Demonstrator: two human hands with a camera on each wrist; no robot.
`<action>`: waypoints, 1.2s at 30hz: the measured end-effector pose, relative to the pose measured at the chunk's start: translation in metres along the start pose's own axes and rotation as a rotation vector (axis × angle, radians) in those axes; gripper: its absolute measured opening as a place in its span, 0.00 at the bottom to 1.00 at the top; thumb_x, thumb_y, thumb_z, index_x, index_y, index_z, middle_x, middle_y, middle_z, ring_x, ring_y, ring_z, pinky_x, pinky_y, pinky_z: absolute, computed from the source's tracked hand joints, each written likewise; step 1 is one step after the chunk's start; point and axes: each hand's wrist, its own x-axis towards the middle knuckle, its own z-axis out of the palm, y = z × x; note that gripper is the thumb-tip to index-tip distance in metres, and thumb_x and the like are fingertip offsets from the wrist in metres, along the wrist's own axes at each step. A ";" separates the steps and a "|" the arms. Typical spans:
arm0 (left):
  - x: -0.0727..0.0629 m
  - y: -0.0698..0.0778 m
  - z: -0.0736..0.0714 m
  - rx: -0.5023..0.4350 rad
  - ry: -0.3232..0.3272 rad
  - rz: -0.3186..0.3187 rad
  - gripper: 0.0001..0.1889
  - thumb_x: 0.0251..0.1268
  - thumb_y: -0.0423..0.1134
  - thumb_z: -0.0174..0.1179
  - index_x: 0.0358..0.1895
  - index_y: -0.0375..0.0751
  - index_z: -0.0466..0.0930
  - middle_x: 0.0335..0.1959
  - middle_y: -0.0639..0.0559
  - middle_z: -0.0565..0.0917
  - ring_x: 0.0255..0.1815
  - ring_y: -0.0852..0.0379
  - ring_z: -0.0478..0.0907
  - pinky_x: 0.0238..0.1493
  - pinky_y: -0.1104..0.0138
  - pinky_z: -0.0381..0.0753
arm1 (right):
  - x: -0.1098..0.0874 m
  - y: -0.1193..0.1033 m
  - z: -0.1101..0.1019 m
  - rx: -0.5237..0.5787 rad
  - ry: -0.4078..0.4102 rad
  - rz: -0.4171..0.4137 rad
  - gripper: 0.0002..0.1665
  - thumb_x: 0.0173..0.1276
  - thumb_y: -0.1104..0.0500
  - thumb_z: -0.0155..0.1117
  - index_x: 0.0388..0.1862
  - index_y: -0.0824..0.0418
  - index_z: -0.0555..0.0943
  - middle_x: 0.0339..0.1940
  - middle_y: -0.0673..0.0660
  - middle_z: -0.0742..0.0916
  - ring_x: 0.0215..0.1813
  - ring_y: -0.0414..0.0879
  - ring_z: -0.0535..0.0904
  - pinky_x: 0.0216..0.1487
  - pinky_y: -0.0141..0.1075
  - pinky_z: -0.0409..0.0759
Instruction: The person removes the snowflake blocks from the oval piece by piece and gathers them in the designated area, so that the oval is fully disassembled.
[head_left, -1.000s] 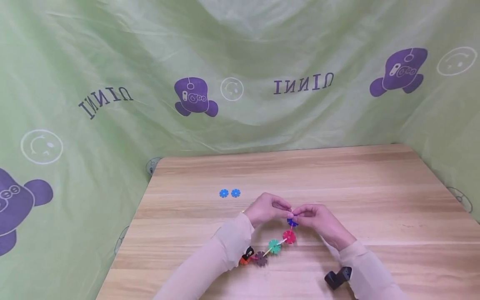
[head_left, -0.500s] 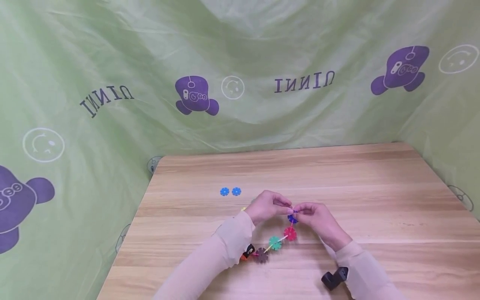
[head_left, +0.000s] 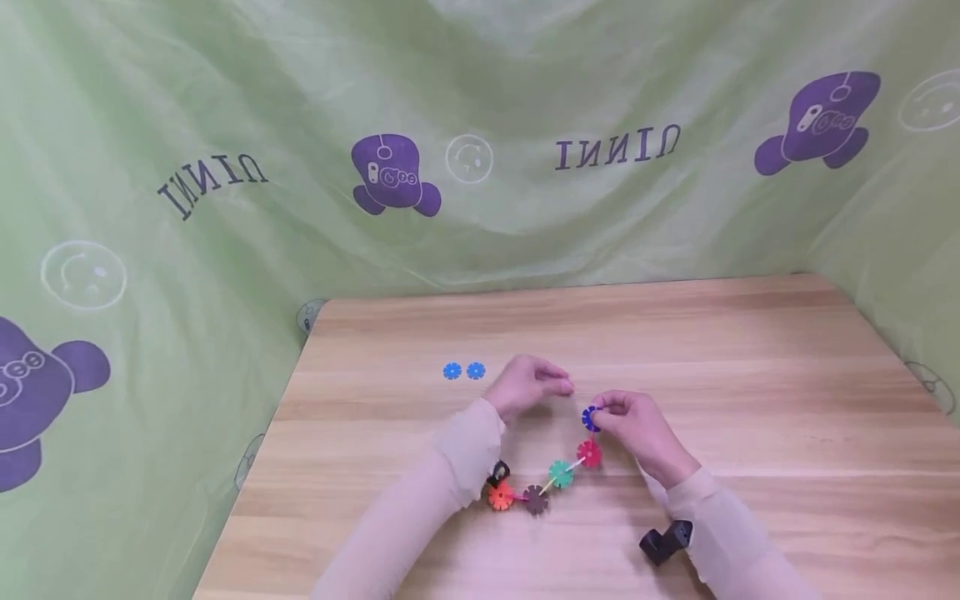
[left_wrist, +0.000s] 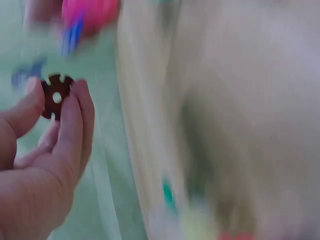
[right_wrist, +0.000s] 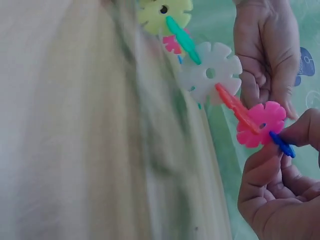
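1. 2 light-blue notched discs [head_left: 476, 371] lie side by side on the wood-grain counter [head_left: 787, 375], left of the red disc [head_left: 588, 453] and farther from the person.
2. 1 orange disc [head_left: 501, 497] sits left of the red disc and nearer the person, partly overlapped in the head view by a black wrist piece [head_left: 498, 474].
3. 1 left hand [head_left: 528, 386] is left of and beyond the red disc. Its grip is drawn in to a fingertip pinch on a brown disc [left_wrist: 56, 96], clear only in the left wrist view.
4. 1 plum disc [head_left: 536, 500] is left of and nearer than the red disc, linked to the orange disc.
5. 1 green disc [head_left: 560, 474] is just left of the red disc, joined to it by a white disc [right_wrist: 210, 72].
6. 1 dark-blue disc [head_left: 590, 417] is just beyond the red disc, joined to it by a pink disc [right_wrist: 261, 125].
7. 1 right hand [head_left: 641, 433] is right of and beyond the red disc. Its grip pinches the dark-blue disc, parted only by that disc.
8. 1 black camera piece [head_left: 665, 542] is right of and nearer than the red disc.
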 end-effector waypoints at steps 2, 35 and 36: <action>0.004 0.000 -0.010 -0.012 0.032 -0.005 0.17 0.63 0.39 0.67 0.53 0.37 0.83 0.42 0.50 0.90 0.48 0.53 0.86 0.62 0.57 0.78 | 0.000 0.000 -0.003 -0.007 0.013 0.015 0.11 0.64 0.66 0.63 0.44 0.71 0.79 0.34 0.55 0.88 0.39 0.42 0.82 0.46 0.30 0.80; 0.022 -0.048 -0.066 0.238 0.350 -0.138 0.14 0.59 0.31 0.67 0.50 0.35 0.85 0.42 0.43 0.89 0.46 0.49 0.86 0.53 0.62 0.84 | -0.008 0.007 -0.026 0.064 -0.113 -0.002 0.22 0.64 0.65 0.67 0.55 0.72 0.77 0.44 0.57 0.87 0.46 0.45 0.84 0.50 0.30 0.81; 0.020 -0.047 -0.066 0.240 0.358 -0.130 0.15 0.60 0.32 0.67 0.51 0.34 0.84 0.43 0.43 0.89 0.46 0.49 0.86 0.53 0.62 0.84 | -0.008 0.007 -0.026 0.067 -0.114 -0.005 0.22 0.64 0.65 0.67 0.55 0.72 0.77 0.44 0.57 0.87 0.46 0.45 0.83 0.50 0.31 0.81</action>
